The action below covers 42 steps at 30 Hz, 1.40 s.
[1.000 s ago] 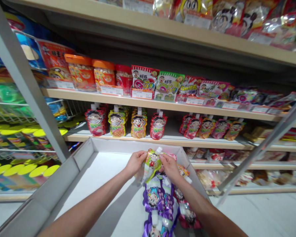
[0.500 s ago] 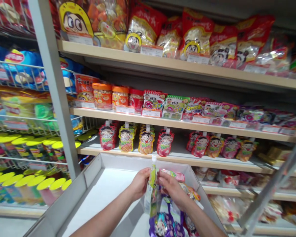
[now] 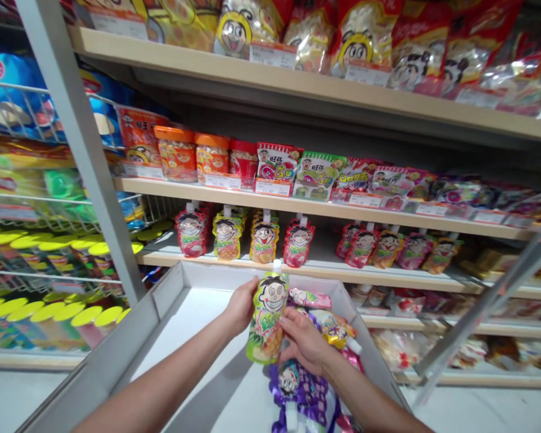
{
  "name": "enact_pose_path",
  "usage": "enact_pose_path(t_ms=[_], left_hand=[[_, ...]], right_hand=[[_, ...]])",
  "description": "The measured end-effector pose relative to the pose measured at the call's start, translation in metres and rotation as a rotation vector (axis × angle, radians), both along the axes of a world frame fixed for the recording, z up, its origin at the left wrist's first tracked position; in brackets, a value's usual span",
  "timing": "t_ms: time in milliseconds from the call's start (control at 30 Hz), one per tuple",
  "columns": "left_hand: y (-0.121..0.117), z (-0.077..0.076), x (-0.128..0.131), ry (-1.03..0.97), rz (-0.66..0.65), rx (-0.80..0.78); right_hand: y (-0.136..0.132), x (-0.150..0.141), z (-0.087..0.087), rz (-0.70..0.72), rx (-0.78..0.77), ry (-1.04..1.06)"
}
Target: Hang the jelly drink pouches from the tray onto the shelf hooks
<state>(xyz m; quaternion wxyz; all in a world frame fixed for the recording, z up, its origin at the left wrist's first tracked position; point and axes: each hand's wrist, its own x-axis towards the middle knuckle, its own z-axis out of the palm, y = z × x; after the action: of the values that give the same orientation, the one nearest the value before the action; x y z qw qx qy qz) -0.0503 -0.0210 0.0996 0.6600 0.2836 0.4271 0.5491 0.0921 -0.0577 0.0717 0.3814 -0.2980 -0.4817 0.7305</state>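
Note:
A green spouted pouch [image 3: 267,322] with a white cap, a cartoon face and a pineapple print is held upright between my two hands, its front toward me. My left hand [image 3: 242,305] grips its upper left edge. On its right edge, my right hand [image 3: 303,338] pinches with thumb and fingers. Below and to the right, purple spouted pouches [image 3: 309,391] and others in pink and yellow lie piled in the right part of a white open box [image 3: 184,331].
Beyond the box, a shelf [image 3: 324,272] carries rows of upright spouted pouches [image 3: 264,240]. Candy bags and jars [image 3: 175,153] fill the shelf above. A grey post [image 3: 83,150] stands at left, a slanted metal bar [image 3: 487,307] at right.
The green pouch was edge-on and now its printed front faces me. Both hands have turned it, shifting slightly left. The view has tilted downward.

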Motion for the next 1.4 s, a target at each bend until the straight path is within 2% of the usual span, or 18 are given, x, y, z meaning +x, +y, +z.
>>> enact_pose_path(t_ms=[67, 133, 233, 333, 433, 567, 733, 867, 1000, 1133, 1300, 1400], left_hand=[[-0.006, 0.001, -0.004, 0.136, -0.035, 0.103], [-0.009, 0.001, -0.002, 0.354, -0.101, 0.246], [-0.006, 0.000, 0.012, 0.653, -0.117, 0.453], [0.003, -0.002, 0.032, 0.802, -0.064, 0.493], [0.017, 0.000, 0.054, 0.810, -0.044, 0.434], [0.043, 0.010, 0.084, 0.752, -0.018, 0.385], [0.078, 0.024, 0.119, 0.807, 0.074, 0.442], [0.097, 0.024, 0.136, 0.812, 0.085, 0.444], [0.108, 0.024, 0.146, 0.764, 0.067, 0.346], [0.115, 0.025, 0.150, 0.809, 0.073, 0.313], [0.118, 0.022, 0.150, 0.871, 0.055, 0.367], [0.112, 0.019, 0.146, 0.895, 0.013, 0.426]], right_hand=[[0.007, 0.006, 0.003, -0.097, 0.021, -0.018], [0.014, 0.014, 0.006, -0.191, 0.052, -0.049], [0.022, 0.028, 0.011, -0.316, 0.103, -0.131], [0.028, 0.043, 0.014, -0.393, 0.148, -0.213], [0.039, 0.058, 0.017, -0.431, 0.204, -0.261], [0.063, 0.076, 0.026, -0.536, 0.227, -0.276], [0.106, 0.097, 0.035, -0.675, 0.317, -0.332], [0.136, 0.109, 0.034, -0.743, 0.346, -0.383], [0.158, 0.115, 0.031, -0.773, 0.354, -0.406], [0.173, 0.116, 0.028, -0.793, 0.363, -0.440], [0.185, 0.113, 0.023, -0.821, 0.369, -0.525], [0.190, 0.115, 0.019, -0.852, 0.371, -0.559]])
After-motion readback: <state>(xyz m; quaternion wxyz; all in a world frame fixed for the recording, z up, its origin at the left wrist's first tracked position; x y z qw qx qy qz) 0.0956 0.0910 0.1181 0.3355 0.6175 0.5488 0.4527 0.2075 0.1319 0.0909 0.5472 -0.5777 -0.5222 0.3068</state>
